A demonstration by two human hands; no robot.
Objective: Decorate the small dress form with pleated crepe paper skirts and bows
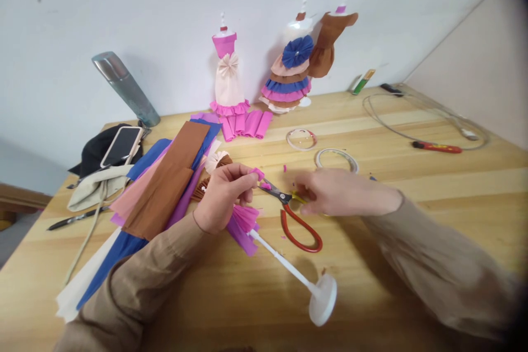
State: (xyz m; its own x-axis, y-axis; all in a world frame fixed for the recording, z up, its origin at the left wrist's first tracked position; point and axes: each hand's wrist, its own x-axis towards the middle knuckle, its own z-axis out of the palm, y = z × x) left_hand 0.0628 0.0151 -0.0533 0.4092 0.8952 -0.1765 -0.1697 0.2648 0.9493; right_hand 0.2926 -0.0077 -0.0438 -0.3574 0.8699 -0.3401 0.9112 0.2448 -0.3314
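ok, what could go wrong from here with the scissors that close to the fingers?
1. The red-handled scissors have their blades right at the left hand fingertips pinching the pink crepe-paper skirt; a nick seems possible.
2. The white mannequin stand lies tilted off the wooden table; it may swing or slip mid-cut.

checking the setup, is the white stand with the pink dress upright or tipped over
Tipped. The white stand lies slanted over the table, its round base turned on edge, the left hand holding the pink dress.
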